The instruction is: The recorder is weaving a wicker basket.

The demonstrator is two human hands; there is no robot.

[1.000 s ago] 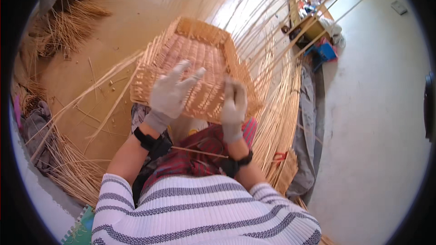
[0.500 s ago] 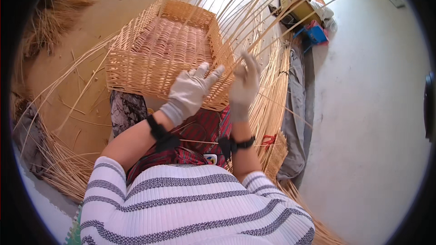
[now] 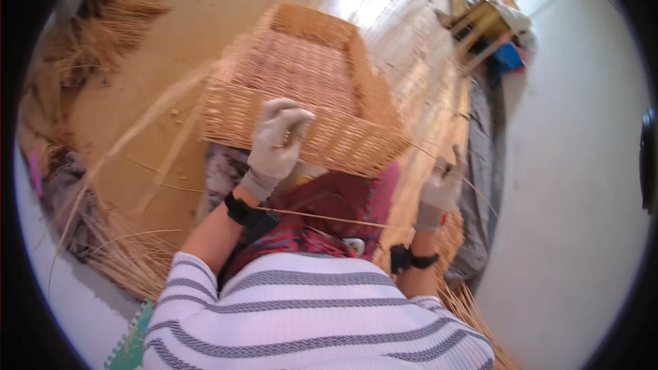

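A shallow, six-sided-looking woven wicker basket [image 3: 308, 106] rests tilted on my knees, its inside facing up and away from me. My left hand [image 3: 275, 142], in a pale glove, is closed at the basket's near wall, fingers curled over the rim. To the right, apart from the basket, is my gloved right hand [image 3: 442, 188]. A thin wicker strand [image 3: 423, 149] runs from the basket's right corner to this hand and out past it. The fingers look closed around it, though motion blurs them. Another thin strand [image 3: 329, 219] crosses above my lap.
Long pale strands [image 3: 428, 106] lie in a bundle on the floor to the right, beside a grey cloth [image 3: 478, 171]. Heaps of wicker [image 3: 113, 31] lie at the left. A small wooden table [image 3: 483, 17] with a blue item [image 3: 508, 57] stands far right.
My right hand has moved right and toward me, away from the basket's side. My left hand's fingers have curled at the rim. The basket sits further right in view; the upright strands no longer show.
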